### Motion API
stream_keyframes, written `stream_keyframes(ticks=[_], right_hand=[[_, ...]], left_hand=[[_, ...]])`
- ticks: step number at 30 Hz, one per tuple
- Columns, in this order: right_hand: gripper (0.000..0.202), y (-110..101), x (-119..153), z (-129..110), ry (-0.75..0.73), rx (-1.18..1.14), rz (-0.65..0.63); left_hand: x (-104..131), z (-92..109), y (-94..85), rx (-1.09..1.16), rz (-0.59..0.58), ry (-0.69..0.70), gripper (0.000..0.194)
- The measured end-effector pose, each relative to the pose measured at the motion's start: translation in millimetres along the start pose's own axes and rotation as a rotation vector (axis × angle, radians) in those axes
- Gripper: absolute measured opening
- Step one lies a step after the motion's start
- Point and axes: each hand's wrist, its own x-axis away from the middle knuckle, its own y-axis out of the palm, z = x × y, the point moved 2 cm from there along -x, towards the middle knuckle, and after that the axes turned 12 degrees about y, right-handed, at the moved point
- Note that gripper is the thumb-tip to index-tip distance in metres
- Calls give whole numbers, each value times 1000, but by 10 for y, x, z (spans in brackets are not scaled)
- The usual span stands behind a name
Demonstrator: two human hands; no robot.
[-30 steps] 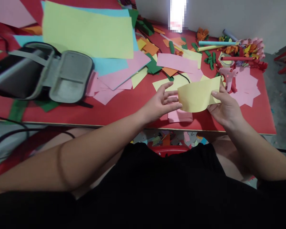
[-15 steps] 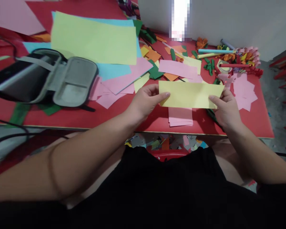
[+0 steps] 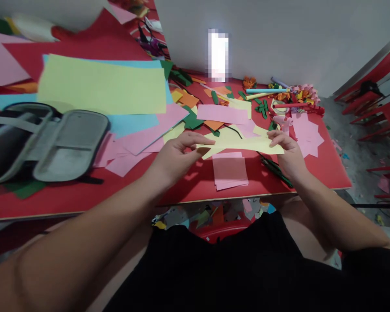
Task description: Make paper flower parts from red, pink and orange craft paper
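The fingers (image 3: pixel 201 139) of the left hand (image 3: pixel 175 159) and right hand (image 3: pixel 289 155) pinch the yellow strip (image 3: pixel 240 145); even tension should keep it straight.

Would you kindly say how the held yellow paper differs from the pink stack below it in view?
The yellow paper is held up between the left hand and the right hand; the pink stack lies on the red table. The yellow paper looks longer from side to side than the pink stack, which looks squarer. Both are paper.
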Motion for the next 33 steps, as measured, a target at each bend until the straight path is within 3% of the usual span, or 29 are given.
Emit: stream_keyframes(ticks=[3, 7, 11, 15, 18, 20, 23, 30, 33], right_hand=[[12, -67, -26, -21, -91, 158, 61], [12, -114, -33, -74, -250, 94, 100], [6, -118, -6, -104, -324, -62, -34], [25, -145, 2, -102, -300, -139, -136], [42, -156, -8, -119, -352, -169, -123], [31, -139, -10, -135, -375, -126, -69], [12, -97, 0, -151, -378, -18, 23], [7, -89, -1, -127, -365, 26, 79], [7, -109, -35, -95, -344, 53, 12]], left_hand=[[28, 14, -29, -43, 19, -14, 33], [102, 95, -14, 54, 42, -214, 36], [126, 141, 40, 320, 114, -330, 48], [99, 79, 49, 398, 234, -320, 46], [103, 23, 48, 410, 289, -300, 26], [119, -2, 54, 396, 314, -285, 16], [136, -18, 68, 315, 313, -244, 19], [120, -53, 56, 169, 212, -205, 22], [105, -75, 42, 152, 155, -178, 19]])
